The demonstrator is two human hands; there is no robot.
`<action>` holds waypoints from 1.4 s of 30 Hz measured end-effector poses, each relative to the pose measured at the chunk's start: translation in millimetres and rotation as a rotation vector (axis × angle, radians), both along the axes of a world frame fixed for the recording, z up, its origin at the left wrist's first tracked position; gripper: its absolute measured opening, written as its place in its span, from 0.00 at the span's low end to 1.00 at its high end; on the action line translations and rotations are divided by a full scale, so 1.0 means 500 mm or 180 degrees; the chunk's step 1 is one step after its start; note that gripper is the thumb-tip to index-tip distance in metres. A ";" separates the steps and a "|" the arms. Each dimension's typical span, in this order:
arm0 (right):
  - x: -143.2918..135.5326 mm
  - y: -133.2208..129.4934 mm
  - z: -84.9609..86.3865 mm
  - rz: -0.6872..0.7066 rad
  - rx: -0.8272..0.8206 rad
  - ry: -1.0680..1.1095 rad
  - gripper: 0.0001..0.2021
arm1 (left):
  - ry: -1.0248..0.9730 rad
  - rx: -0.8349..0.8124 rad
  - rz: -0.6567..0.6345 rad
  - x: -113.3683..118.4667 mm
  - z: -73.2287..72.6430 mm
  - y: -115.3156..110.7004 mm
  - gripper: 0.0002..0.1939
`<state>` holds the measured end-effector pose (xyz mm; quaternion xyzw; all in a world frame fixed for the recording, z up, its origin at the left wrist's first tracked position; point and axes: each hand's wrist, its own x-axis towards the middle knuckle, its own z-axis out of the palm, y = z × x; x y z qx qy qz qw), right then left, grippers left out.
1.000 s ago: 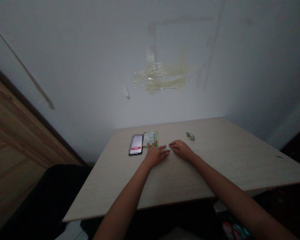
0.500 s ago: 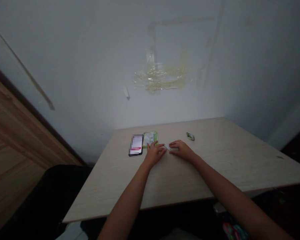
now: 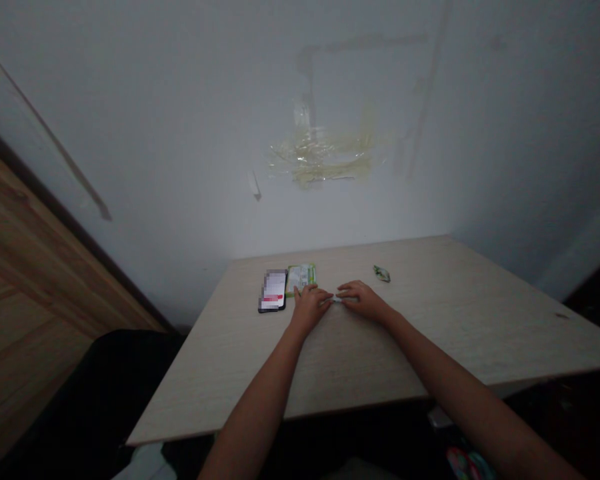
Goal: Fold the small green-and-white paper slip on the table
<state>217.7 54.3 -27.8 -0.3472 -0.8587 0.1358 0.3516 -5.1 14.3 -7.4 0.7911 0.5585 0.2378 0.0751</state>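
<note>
Between my two hands, low over the table, is a small whitish strip (image 3: pixel 336 299); its kind is too small to make out. My left hand (image 3: pixel 312 305) has thumb and fingers closed on its left end. At the other end, the fingertips of my right hand (image 3: pixel 363 300) pinch it. Most of the strip is covered by my fingers. A green and white packet (image 3: pixel 301 275) lies just behind my left hand, partly hidden by its fingers. Left of that hand lies a phone (image 3: pixel 273 291) with a lit, blurred screen.
A small crumpled green wrapper (image 3: pixel 381 273) lies on the pale wooden table (image 3: pixel 370 373) beyond my right hand. The table meets a wall (image 3: pixel 190 133) marked with clear and yellowed tape (image 3: pixel 330 160). Wooden panelling (image 3: pixel 25 267) stands at the left.
The strip now looks narrower and lies more level between my fingers. My left fingertips have shifted slightly to the right; the phone, packet and wrapper stay in place.
</note>
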 end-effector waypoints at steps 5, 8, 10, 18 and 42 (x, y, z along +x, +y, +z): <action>-0.009 -0.005 0.010 0.0042 -0.0306 0.0166 0.11 | -0.0067 -0.0011 0.0097 0.008 0.004 0.001 0.11; -0.017 -0.008 0.012 -0.0107 -0.0628 0.0485 0.13 | -0.0185 -0.0035 0.0166 0.015 0.005 -0.001 0.11; -0.022 -0.009 0.011 -0.0227 -0.0861 0.0756 0.16 | -0.0317 -0.0076 0.0206 0.019 0.006 -0.003 0.11; -0.034 0.000 0.002 -0.0295 -0.1450 0.1322 0.21 | -0.0616 -0.0225 0.0251 0.031 0.008 -0.003 0.11; -0.036 -0.007 0.012 -0.0196 -0.1129 0.1032 0.16 | -0.0781 -0.0258 0.0485 0.040 0.022 -0.013 0.11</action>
